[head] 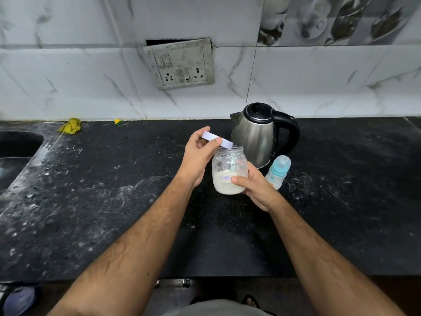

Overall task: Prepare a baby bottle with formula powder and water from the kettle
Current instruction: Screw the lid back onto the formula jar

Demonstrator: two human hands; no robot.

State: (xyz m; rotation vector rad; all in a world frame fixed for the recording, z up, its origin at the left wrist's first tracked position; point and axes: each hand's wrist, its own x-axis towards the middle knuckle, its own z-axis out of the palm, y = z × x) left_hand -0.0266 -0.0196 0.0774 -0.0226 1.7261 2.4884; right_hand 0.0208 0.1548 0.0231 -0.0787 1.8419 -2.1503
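A clear plastic jar (pixel 224 165) with white formula powder in its lower half stands on the black counter, a pale scoop handle showing inside it. My right hand (pixel 255 190) grips the jar's right side over its label. My left hand (pixel 198 153) holds the jar's white lid (pixel 218 140) tilted just above the open mouth. A baby bottle (pixel 276 173) with a teal collar and clear cap stands right of the jar. The steel kettle (pixel 255 135) with a black handle sits just behind both.
The black stone counter (pixel 114 190) runs across the view, with a sink (pixel 16 147) at the far left. A yellow cloth (pixel 70 126) and a small yellow scrap (pixel 118 121) lie by the tiled wall. A socket panel (pixel 180 63) is on the wall above.
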